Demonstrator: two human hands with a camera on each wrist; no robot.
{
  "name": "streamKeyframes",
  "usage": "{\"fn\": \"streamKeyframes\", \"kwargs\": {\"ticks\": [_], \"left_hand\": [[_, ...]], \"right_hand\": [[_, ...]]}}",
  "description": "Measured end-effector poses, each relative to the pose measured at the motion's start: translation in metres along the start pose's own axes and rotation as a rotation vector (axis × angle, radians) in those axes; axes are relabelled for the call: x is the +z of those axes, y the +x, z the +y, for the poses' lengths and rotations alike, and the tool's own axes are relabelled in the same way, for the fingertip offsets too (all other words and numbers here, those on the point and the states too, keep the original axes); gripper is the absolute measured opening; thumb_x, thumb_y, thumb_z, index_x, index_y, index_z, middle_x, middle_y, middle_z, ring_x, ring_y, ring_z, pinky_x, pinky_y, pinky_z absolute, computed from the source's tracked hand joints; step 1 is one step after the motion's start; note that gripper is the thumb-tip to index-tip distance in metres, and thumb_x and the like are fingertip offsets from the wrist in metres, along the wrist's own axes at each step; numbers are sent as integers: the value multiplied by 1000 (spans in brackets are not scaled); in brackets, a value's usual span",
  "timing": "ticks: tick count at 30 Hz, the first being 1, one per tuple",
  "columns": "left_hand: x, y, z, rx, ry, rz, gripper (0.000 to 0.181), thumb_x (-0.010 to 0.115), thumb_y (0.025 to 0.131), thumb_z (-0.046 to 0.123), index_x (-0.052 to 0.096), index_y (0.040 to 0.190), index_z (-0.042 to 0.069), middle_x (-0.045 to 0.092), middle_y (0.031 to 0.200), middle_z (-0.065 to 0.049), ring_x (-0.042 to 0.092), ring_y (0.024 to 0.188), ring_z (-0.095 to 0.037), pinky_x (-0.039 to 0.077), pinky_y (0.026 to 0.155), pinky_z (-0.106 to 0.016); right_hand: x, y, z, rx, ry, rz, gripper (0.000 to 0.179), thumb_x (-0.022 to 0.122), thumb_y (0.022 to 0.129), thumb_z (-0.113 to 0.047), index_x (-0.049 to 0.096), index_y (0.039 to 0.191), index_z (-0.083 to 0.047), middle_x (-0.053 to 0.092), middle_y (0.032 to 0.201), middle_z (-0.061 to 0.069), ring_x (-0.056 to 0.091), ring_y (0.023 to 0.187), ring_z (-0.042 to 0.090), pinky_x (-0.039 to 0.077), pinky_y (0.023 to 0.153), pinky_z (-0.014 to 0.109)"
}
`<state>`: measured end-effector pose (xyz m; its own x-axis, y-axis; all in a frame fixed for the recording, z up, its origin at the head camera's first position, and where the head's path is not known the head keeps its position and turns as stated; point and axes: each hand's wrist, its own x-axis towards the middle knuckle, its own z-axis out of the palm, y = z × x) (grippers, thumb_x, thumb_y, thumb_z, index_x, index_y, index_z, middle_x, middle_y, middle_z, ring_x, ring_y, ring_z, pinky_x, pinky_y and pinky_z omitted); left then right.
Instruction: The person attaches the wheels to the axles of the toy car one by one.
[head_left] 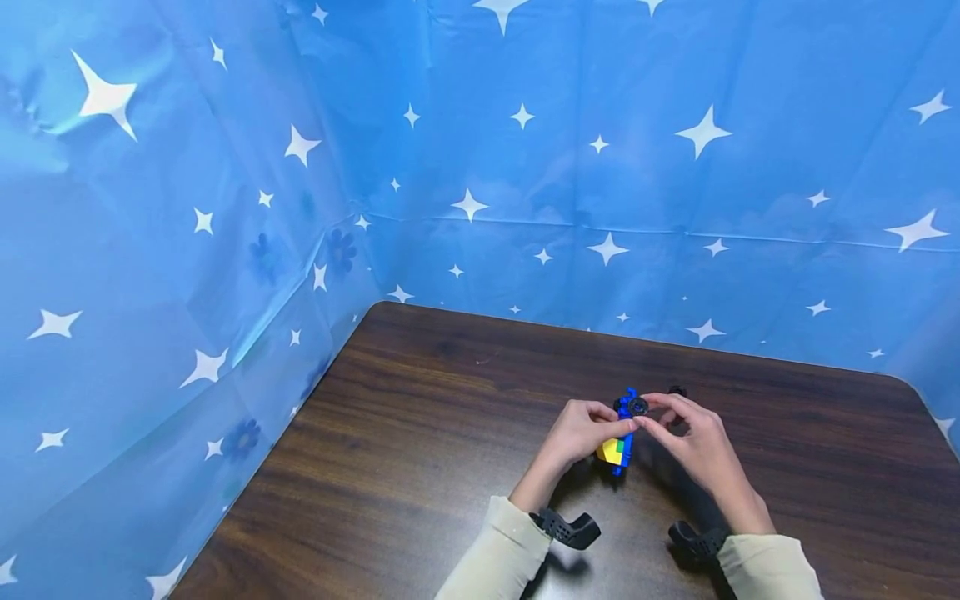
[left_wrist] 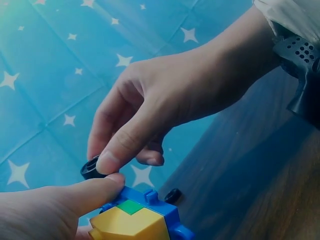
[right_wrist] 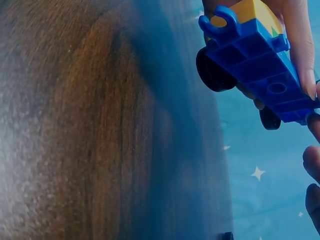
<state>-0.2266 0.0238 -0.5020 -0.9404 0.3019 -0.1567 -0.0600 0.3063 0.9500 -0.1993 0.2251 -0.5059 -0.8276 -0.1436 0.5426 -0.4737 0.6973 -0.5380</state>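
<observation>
My left hand (head_left: 577, 432) grips a small toy car with a blue base (right_wrist: 265, 75) and yellow and green blocks (head_left: 613, 451) on top, held above the table. Between thumb and fingertips, my right hand (head_left: 699, 440) pinches a black wheel (left_wrist: 91, 169) at one end of the car's side. Whether that wheel sits on its axle peg I cannot tell. Two black wheels (right_wrist: 216, 71) show on the car's other side in the right wrist view. Near my left thumb in the left wrist view, a blue peg (left_wrist: 151, 197) sticks out bare.
A loose black wheel (left_wrist: 173, 195) lies on the dark wooden table (head_left: 420, 433) beyond my right hand. Blue star-patterned sheets (head_left: 525, 167) hang behind the table and along its left side. Each wrist wears a black bracket (head_left: 566, 529).
</observation>
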Motion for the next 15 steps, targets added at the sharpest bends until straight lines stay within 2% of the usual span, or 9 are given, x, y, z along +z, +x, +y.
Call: {"fn": "streamKeyframes", "kwargs": {"ticks": [4,8,15], "left_hand": [[0,0,1,8,4,-15,35,81,91,38,77,100,5,71,83,-1,58,67,-11,48,57,-23],[0,0,1,18,8,-29,35,81,91,38,77,100,4,71,81,0,58,66,-10,46,55,-23],[0,-2,2,39,11,-18,36,82,90,36,77,103,3,71,83,-1,58,66,-10,47,56,-22]], "right_hand": [[-2,-1,1,-26,-23,-16,41,84,86,-5,73,126,-8,75,100,6,59,74,8,49,59,25],[-3,-1,2,-59,-37,-19,43,83,86,-5,73,129,-9,73,97,4,55,73,4,46,57,21],[-1,-4,5,-85,38,11,41,82,84,3,75,124,-6,69,89,-2,57,77,0,48,67,10]]}}
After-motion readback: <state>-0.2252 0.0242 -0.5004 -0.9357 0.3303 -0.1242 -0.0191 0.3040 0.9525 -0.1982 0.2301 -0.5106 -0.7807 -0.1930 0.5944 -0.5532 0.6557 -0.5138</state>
